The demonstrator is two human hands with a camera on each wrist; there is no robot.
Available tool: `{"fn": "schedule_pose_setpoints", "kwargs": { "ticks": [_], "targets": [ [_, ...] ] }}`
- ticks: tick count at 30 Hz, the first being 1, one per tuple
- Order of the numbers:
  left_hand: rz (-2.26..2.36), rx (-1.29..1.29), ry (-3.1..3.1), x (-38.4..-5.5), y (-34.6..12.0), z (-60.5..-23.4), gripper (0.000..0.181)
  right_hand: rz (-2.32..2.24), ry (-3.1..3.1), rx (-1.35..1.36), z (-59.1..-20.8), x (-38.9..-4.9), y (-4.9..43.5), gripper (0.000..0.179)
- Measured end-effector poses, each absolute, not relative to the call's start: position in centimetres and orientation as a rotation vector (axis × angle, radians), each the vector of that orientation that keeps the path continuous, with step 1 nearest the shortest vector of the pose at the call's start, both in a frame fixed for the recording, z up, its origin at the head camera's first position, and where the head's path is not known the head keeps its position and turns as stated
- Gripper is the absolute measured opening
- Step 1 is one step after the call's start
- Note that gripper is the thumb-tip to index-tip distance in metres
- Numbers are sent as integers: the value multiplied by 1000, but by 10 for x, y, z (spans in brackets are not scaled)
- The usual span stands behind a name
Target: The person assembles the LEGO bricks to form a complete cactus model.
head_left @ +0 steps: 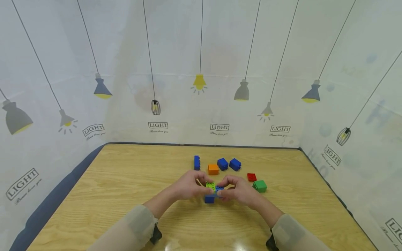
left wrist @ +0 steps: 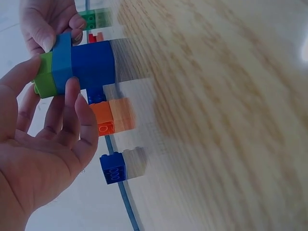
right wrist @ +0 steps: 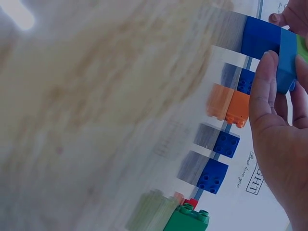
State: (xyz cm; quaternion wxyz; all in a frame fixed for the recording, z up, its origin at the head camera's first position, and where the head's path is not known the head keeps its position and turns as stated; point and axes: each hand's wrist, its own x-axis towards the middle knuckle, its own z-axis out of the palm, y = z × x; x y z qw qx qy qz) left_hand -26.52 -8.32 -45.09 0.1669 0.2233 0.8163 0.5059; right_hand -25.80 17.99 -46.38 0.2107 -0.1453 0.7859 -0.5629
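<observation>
A small stack stands on the table between the hands. At its bottom is a dark blue toy building brick, seen side-on in the left wrist view. On it lies a lighter blue brick that sticks out to the right. A lime green brick sits on the left part of the lighter blue one. My left hand pinches the lime green brick between thumb and fingers. My right hand grips the overhanging right end of the lighter blue brick, its studs partly covered by the fingers.
Beyond the hands lie an orange brick, a long blue brick and two more blue bricks, one left of the other. A flat red brick and a green brick lie by the right hand.
</observation>
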Motion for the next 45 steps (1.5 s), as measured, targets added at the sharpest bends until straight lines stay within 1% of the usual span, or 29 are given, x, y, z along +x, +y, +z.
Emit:
{"fn": "schedule_pose_setpoints", "kwargs": {
  "ticks": [23, 32, 39, 45],
  "targets": [
    [1432, 663, 2336, -269, -81, -455, 28, -1562, 2192, -397, -464, -257, 182, 28],
    [1441, 674, 2326, -268, -79, -452, 27, -1557, 2190, -383, -463, -258, 185, 29],
    [1438, 673, 2334, -266, -80, -452, 25, -1563, 2189, -419, -463, -258, 183, 30],
    [1409, 725, 2346, -265, -85, -454, 30, -1553, 2199, -425, -463, -258, 180, 28]
  ]
}}
